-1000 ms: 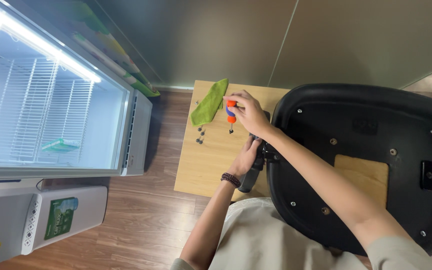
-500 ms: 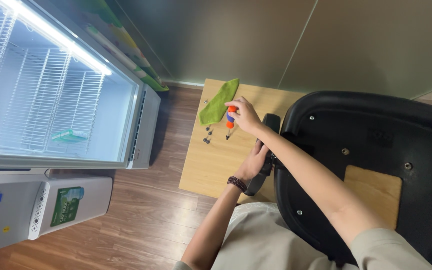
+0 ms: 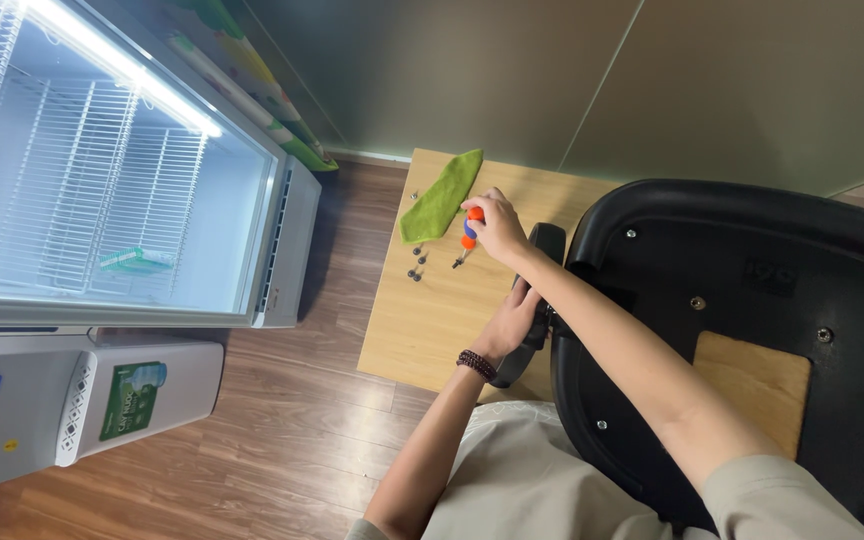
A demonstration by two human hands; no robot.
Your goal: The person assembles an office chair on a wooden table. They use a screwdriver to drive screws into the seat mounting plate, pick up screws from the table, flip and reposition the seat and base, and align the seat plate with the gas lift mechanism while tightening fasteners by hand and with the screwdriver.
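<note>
My right hand (image 3: 497, 226) is closed around a small screwdriver (image 3: 468, 231) with an orange and blue handle, its tip pointing down at the wooden table (image 3: 432, 320). My left hand (image 3: 514, 318) grips the black armrest (image 3: 537, 300) of an upturned black chair seat (image 3: 752, 330) lying on the table. A beaded bracelet sits on my left wrist. A green cloth (image 3: 441, 196) lies just left of my right hand. Several small dark screws (image 3: 418, 263) rest on the table below the cloth.
An open lit cooler with white wire shelves (image 3: 102, 200) stands to the left. A white water dispenser (image 3: 72, 400) is at the lower left. Wood flooring (image 3: 292, 440) runs between them and the table. A grey wall is behind.
The view has shifted, so table and chair sit more to the right. My right hand with the screwdriver has moved slightly away from the cloth. My left hand keeps its hold on the armrest.
</note>
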